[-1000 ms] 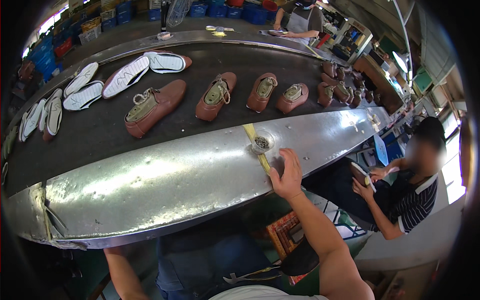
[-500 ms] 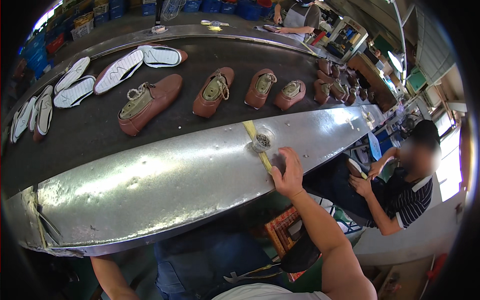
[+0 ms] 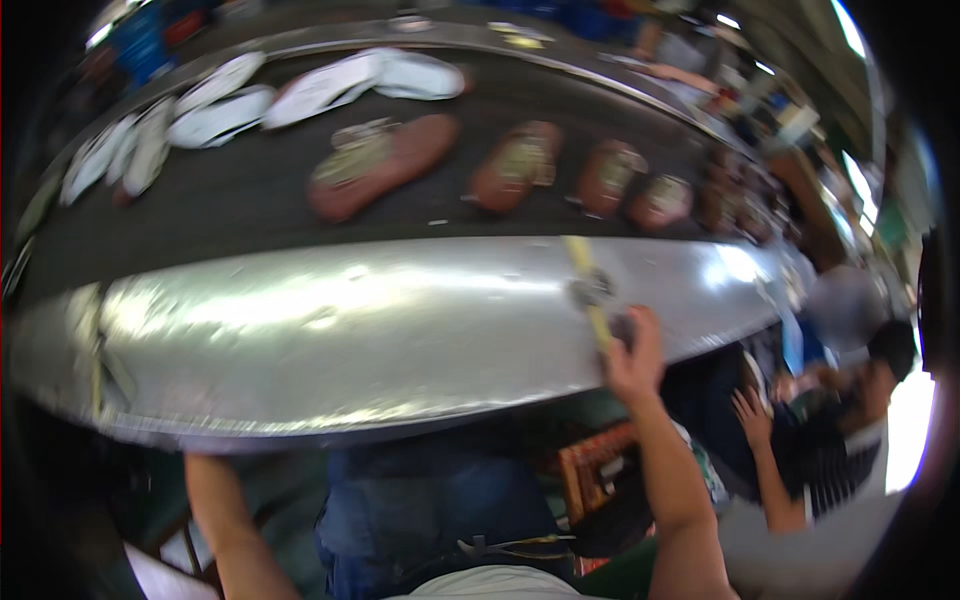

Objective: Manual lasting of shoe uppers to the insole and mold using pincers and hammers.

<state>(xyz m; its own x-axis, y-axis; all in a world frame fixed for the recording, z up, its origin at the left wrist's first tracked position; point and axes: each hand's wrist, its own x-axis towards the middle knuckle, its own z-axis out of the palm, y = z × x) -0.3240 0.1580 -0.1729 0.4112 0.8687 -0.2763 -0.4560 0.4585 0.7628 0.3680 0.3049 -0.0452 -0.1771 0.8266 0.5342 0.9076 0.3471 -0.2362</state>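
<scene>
My right hand [image 3: 637, 358] is at the near edge of a metal ledge [image 3: 400, 340], palm toward the left, thumb and fingers apart. Close beyond its fingertips stands a small clear cup [image 3: 592, 288] of dark little bits, beside a yellow tape strip [image 3: 578, 252] across the ledge. A dark patch shows between thumb and fingers; the blur hides whether it is shadow or a thing. My left forearm [image 3: 215, 500] runs up under the ledge, which hides the hand. Past the ledge, a brown shoe [image 3: 385, 165] with laces lies on the dark belt [image 3: 250, 225].
More brown shoes [image 3: 515, 168] stand along the belt to the right. Shoes with white soles up [image 3: 325, 90] lie at the far left. A co-worker [image 3: 840, 430] sits at right, close by the ledge's end. Another person [image 3: 690, 60] is at the far side.
The whole view has swung, so the scene sits farther right and higher, and it is blurred. My right hand stays beside the cup. The co-worker's hand has come away from the shoe, fingers spread.
</scene>
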